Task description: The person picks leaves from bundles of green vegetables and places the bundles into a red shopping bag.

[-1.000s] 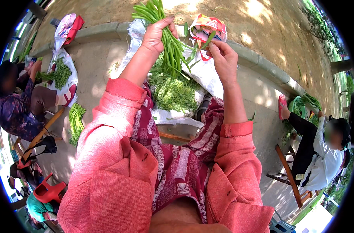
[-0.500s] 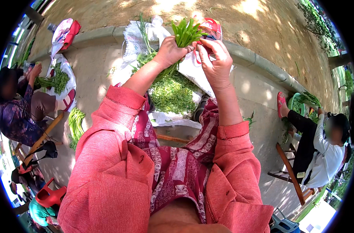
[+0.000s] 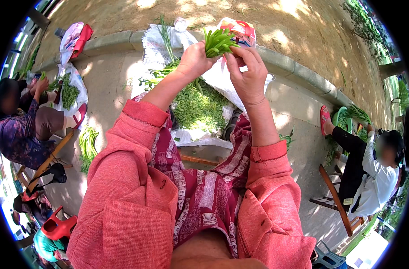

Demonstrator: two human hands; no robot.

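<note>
My left hand [image 3: 196, 59] is closed round a bunch of green vegetable stems [image 3: 218, 42], with the pale-green ends pointing up and to the right. Thumb and forefinger of my right hand [image 3: 249, 74] are pinched together at the bunch's right edge; anything between them is too small to make out. Below both hands, short green pieces lie heaped [image 3: 200, 110] on white sacking [image 3: 202, 140] between my feet. Longer leafy stalks [image 3: 157, 76] rest at the heap's upper left, partly hidden by my left forearm.
A white and red bag [image 3: 240, 30] stands by the curb [image 3: 298, 71]. A bundle of long green stalks [image 3: 88, 145] lies at left. Seated people handle greens on the left [image 3: 20, 121] and right [image 3: 370, 166], the latter beside a green basin [image 3: 343, 117]. A red stool [image 3: 60, 225] stands lower left.
The bunch has tipped to the right in my left hand, and its ends now lean toward my right fingers. Both hands stay close together at about the same height.
</note>
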